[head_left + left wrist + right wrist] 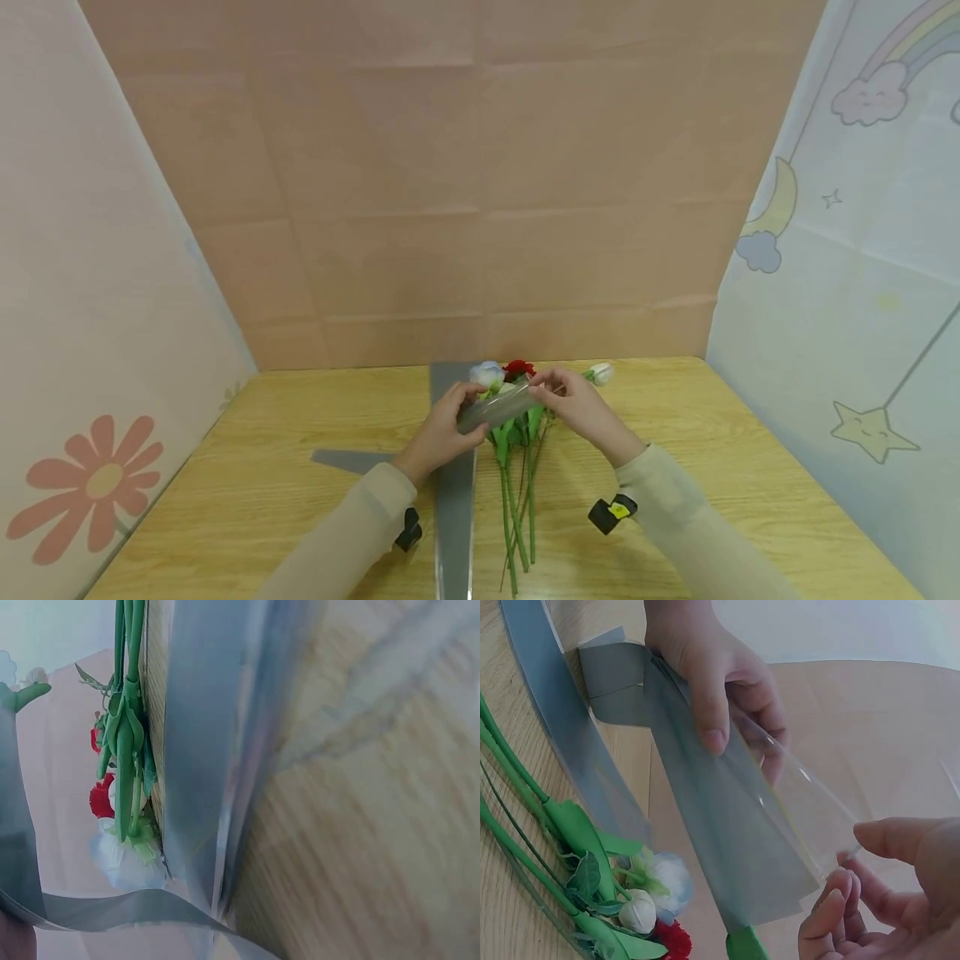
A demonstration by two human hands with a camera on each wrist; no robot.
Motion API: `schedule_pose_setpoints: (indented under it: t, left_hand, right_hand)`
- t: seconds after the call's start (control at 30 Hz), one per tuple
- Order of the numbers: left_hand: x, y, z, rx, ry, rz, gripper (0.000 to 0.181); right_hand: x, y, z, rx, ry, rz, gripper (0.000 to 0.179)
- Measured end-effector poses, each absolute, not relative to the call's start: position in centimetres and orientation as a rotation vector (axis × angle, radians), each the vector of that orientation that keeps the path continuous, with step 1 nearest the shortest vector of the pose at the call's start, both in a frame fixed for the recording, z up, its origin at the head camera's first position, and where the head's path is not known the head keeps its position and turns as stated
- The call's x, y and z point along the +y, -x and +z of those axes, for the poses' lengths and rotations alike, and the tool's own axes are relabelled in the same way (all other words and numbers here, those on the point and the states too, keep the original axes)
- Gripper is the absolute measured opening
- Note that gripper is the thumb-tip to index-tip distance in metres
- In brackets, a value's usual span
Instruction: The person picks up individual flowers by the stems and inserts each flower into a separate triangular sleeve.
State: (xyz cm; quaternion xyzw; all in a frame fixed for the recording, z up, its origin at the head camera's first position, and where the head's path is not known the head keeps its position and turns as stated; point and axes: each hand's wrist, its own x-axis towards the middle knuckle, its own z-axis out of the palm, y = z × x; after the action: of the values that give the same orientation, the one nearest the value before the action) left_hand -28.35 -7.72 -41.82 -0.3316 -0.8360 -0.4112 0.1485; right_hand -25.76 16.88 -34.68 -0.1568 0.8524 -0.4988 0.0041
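Gripping a translucent sleeve (720,832), left fingers (711,712) curl and right fingers (877,891) pinch.

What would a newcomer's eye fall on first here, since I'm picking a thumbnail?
Probably the red flower, vivid beside the blue-white flower near the far edge of the wooden table. Next, the translucent grey wrap, held between the left hand and right hand, then the big pink flower print on the left wall.
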Motion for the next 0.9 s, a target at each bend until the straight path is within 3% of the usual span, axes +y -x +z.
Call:
schedule_pose_setpoints:
  t: [0.43, 0.9]
  left_hand:
    - [-7.5, 28.2, -41.7, -2.346, 0.948, -1.183, 0.050]
    - [-7.8, 28.0, -41.7, -2.331, 0.970, -1.216, 0.057]
  right_hand:
    - [16.4, 25.6, -36.5, 2.432, 0.359, -1.890, 0.037]
    - [14.6, 25.5, -37.2, 2.351, 0.377, -2.060, 0.018]
